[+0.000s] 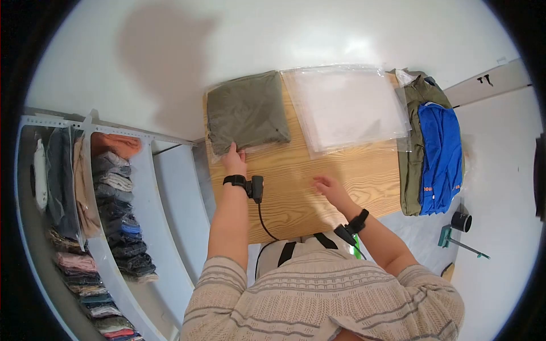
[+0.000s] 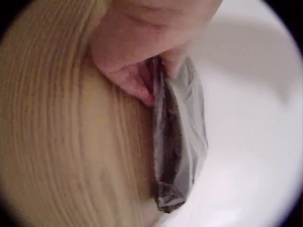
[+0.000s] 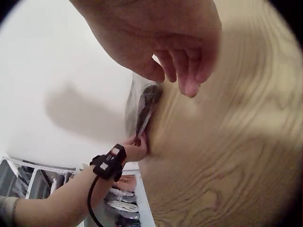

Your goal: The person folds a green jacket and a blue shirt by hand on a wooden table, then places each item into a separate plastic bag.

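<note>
A folded olive garment in a clear plastic bag point(image 1: 248, 111) lies at the table's back left corner. My left hand point(image 1: 235, 161) pinches its near edge; in the left wrist view the thumb and fingers of that hand point(image 2: 151, 42) close on the bag's edge point(image 2: 177, 142). Over the middle of the table, my right hand point(image 1: 333, 190) is held with nothing in it; in the right wrist view its fingers point(image 3: 182, 66) hang loosely bent above the wood.
Clear plastic bags point(image 1: 347, 108) lie flat on the wooden table point(image 1: 284, 199) at the back. Beside them on the right are olive garments point(image 1: 410, 165) and a blue garment point(image 1: 441, 153). Shelves of folded clothes point(image 1: 116, 216) stand left; a black cylinder point(image 1: 461, 221) is at the right.
</note>
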### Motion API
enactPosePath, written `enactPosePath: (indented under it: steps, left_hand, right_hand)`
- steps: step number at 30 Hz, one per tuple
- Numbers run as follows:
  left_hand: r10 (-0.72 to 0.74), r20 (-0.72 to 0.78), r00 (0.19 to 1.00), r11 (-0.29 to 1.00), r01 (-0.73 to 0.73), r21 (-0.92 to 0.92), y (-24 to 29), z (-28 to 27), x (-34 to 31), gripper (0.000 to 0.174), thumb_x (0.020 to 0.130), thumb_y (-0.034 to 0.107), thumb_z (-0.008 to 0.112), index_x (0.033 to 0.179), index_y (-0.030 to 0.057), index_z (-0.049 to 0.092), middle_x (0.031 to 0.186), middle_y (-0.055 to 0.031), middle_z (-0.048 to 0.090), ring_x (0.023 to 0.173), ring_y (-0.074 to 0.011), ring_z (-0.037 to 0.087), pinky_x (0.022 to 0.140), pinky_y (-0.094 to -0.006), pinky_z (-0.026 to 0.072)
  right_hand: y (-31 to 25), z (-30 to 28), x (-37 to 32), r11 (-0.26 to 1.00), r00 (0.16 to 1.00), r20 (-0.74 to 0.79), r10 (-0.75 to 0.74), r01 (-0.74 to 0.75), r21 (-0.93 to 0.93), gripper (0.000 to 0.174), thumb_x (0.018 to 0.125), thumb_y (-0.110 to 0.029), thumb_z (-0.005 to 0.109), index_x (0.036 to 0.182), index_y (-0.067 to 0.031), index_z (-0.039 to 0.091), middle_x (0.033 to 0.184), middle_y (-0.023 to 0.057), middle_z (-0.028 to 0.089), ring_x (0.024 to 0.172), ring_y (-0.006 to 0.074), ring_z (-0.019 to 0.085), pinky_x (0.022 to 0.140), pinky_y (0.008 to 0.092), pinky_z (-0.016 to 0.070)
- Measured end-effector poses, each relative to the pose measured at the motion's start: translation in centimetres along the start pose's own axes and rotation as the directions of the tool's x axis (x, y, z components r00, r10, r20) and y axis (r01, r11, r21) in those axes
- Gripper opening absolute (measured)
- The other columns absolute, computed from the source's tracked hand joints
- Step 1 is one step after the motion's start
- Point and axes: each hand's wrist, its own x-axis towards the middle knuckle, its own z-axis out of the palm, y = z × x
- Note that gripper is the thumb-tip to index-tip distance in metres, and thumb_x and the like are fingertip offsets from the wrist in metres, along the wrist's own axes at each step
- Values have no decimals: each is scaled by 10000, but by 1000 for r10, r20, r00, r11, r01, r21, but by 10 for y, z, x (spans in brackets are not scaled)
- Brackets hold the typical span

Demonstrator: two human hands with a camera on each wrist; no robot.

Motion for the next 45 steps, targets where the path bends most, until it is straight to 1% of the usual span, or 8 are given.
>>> enactPosePath:
  steps: [5, 9, 23, 29, 33, 35, 37, 45]
  left_hand:
    - [-296, 496, 816, 933, 136, 332, -2, -30, -19, 437, 865, 417, 583, 1020, 11, 531, 1042, -117, 610, 955, -208, 605, 735, -286, 486]
    - [-464, 518, 719, 776, 47, 629, -41, -74, -38, 487, 854, 488, 560, 1047, 40, 543, 1025, -99, 621, 882, -187, 616, 754, -282, 476]
    - [-473, 418, 775, 702, 45, 711, -52, -76, -57, 363, 912, 400, 500, 981, 46, 549, 877, -64, 619, 764, -155, 607, 631, -224, 470]
    - [-373, 405, 835, 709, -25, 705, -63, -116, -51, 293, 915, 347, 495, 921, 57, 541, 834, -55, 602, 734, -142, 587, 626, -232, 477]
    - [-157, 528, 835, 602, -343, 721, -60, -172, -50, 203, 892, 269, 515, 892, 67, 534, 748, -36, 586, 636, -125, 560, 556, -248, 463]
    - [3, 256, 967, 735, -176, 654, -65, -186, -103, 156, 871, 228, 530, 861, 72, 530, 702, -35, 566, 580, -123, 535, 526, -248, 449]
    - [45, 151, 988, 799, -126, 588, -66, -227, -125, 136, 858, 208, 546, 839, 76, 525, 700, -35, 560, 572, -117, 529, 516, -244, 444]
    - [431, -173, 886, 682, -193, 706, -83, -343, -217, 149, 837, 132, 487, 863, -6, 537, 684, -84, 567, 559, -147, 535, 497, -256, 438]
  right_hand:
    - [-13, -16, -27, 971, 972, -14, 234, -233, 55, 285, 864, -152, 558, 1067, 48, 575, 945, 110, 633, 842, 150, 598, 733, 270, 478]
    - [4, -33, -23, 986, 984, -79, 158, -153, 64, 279, 861, -145, 551, 1045, 62, 584, 916, 110, 647, 800, 152, 608, 722, 275, 489]
    - [-17, -209, -86, 999, 828, -561, 8, -35, -37, 236, 810, -137, 546, 935, 47, 625, 823, 107, 657, 693, 164, 619, 647, 283, 494]
    - [8, -333, -95, 951, 688, -707, -163, -80, -297, 201, 790, -107, 559, 924, 17, 640, 788, 80, 657, 673, 149, 608, 627, 269, 477]
    - [4, -414, -83, 959, 615, -770, -169, -80, -273, 198, 784, -107, 554, 928, -6, 646, 855, 122, 662, 777, 195, 631, 709, 301, 489]
    - [10, -460, -67, 892, 523, -826, -209, -245, -380, 239, 759, -162, 545, 939, -47, 653, 940, 166, 655, 905, 325, 618, 794, 376, 482]
    - [4, -499, -54, 872, 506, -833, -223, -278, -402, 239, 748, -153, 539, 934, -51, 649, 968, 169, 648, 948, 317, 603, 836, 378, 469]
    - [-33, -574, -2, 782, 506, -838, -203, -431, -450, 319, 737, -175, 544, 1033, -74, 607, 1051, 155, 628, 991, 329, 588, 859, 424, 456]
